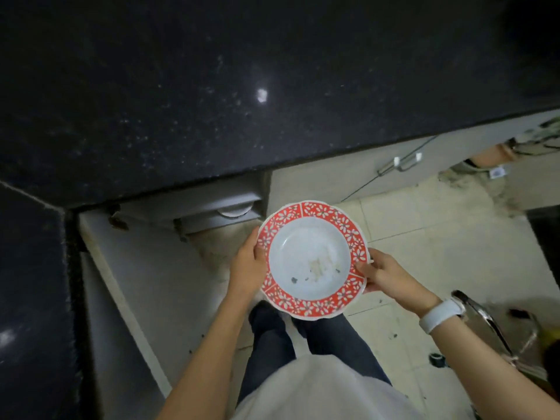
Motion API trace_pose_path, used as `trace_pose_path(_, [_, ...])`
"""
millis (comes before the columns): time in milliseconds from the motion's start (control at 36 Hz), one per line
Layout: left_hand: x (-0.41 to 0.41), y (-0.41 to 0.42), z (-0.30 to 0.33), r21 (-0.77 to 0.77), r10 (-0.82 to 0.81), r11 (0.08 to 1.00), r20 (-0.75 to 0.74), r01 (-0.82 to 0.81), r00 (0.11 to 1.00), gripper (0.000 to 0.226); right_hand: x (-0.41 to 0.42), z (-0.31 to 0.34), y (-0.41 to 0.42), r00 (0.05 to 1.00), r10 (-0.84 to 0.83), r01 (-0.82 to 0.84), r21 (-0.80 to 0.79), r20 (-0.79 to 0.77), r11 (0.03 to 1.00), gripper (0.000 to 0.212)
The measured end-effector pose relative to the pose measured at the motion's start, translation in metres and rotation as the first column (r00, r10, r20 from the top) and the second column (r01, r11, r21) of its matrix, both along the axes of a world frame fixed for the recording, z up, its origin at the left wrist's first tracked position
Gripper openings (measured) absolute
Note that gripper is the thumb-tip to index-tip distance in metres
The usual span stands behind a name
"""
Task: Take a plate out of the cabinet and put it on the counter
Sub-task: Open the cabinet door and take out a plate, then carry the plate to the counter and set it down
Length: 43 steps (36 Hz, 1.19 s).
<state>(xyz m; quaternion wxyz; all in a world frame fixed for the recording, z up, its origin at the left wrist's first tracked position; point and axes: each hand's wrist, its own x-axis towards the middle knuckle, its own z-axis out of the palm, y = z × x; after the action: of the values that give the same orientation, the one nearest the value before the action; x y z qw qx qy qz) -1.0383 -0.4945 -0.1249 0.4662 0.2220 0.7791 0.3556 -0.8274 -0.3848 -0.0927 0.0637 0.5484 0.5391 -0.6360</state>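
The black speckled surface (pixel 212 95) filled the far and left parts of the view, bare apart from a bright reflection of a light, so there was ample room on it to receive the plate. Its near edge ran across the scene, and the plate was held on the near side of that edge, lower than the top and over the floor rather than over the stone.

Below the edge, the cabinet (pixel 209 207) stood open, its door (pixel 145 286) swung out toward the person on the left. This left a gap through which more white crockery (pixel 235 211) showed on a shelf inside. The open door probably explains why the person stood a little back and to the right of the opening.

The plate (pixel 312 262), white in the middle with a red flowered rim, was out of the cabinet and held roughly level, face up, in front of the body. Some marks or residue showed in its well.

The left hand (pixel 248 265) gripped the left rim, thumb on top and fingers underneath. The right hand (pixel 381 274), with a white watch (pixel 442 315) on its wrist, clasped the right rim in the same way. Holding opposite edges likely kept the shallow dish steady and flat for the lift onto the surface, which was not yet done.
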Motion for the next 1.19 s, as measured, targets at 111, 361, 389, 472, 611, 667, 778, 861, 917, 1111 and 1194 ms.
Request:
trace_pose_path(111, [0.025, 0.049, 0.037, 0.046, -0.136, 0.988, -0.195, 0.148, 0.971, 0.036, 0.028, 0.037, 0.019, 0.995, -0.087, 0.093, 0.175, -0.042, 0.98, 0.036])
trace_pose_path(361, [0.096, 0.183, 0.092, 0.094, -0.338, 0.919, -0.314, 0.383, 0.887, 0.033, 0.115, 0.075, 0.11, 0.945, -0.324, 0.317, 0.394, -0.05, 0.863, 0.027])
trace_pose_path(389, [0.107, 0.198, 0.097, 0.105, -0.338, 0.917, -0.309, 0.385, 0.889, 0.032, 0.127, 0.077, 0.122, 0.939, -0.339, 0.333, 0.399, -0.057, 0.855, 0.03])
trace_pose_path(472, [0.137, 0.242, 0.104, 0.116, -0.329, 0.918, -0.314, 0.38, 0.89, 0.027, 0.156, 0.086, 0.159, 0.936, -0.347, 0.339, 0.433, -0.062, 0.835, 0.034])
trace_pose_path(611, [0.179, 0.305, 0.121, 0.122, -0.333, 0.913, -0.325, 0.389, 0.885, 0.029, 0.198, 0.099, 0.219, 0.933, -0.358, 0.331, 0.488, -0.042, 0.807, 0.032])
trace_pose_path(667, [0.19, 0.33, 0.123, 0.125, -0.341, 0.91, -0.317, 0.395, 0.885, 0.028, 0.211, 0.102, 0.243, 0.936, -0.351, 0.315, 0.514, -0.028, 0.798, 0.033])
trace_pose_path(778, [0.207, 0.378, 0.128, 0.153, -0.333, 0.91, -0.281, 0.385, 0.9, 0.024, 0.227, 0.106, 0.292, 0.931, -0.363, 0.329, 0.512, -0.036, 0.793, 0.034])
trace_pose_path(861, [0.214, 0.415, 0.134, 0.175, -0.325, 0.91, -0.26, 0.375, 0.909, 0.025, 0.232, 0.109, 0.33, 0.924, -0.379, 0.353, 0.488, -0.049, 0.798, 0.035])
trace_pose_path(917, [0.217, 0.44, 0.135, 0.176, -0.327, 0.91, -0.256, 0.377, 0.91, 0.024, 0.234, 0.109, 0.356, 0.923, -0.38, 0.363, 0.475, -0.064, 0.802, 0.036])
trace_pose_path(1111, [0.223, 0.539, 0.122, 0.148, -0.306, 0.925, -0.254, 0.35, 0.917, 0.026, 0.236, 0.105, 0.454, 0.916, -0.378, 0.389, 0.508, -0.13, 0.768, 0.029])
trace_pose_path(1194, [0.224, 0.58, 0.12, 0.154, -0.282, 0.933, -0.251, 0.326, 0.926, 0.026, 0.234, 0.101, 0.5, 0.917, -0.381, 0.383, 0.525, -0.117, 0.76, 0.029])
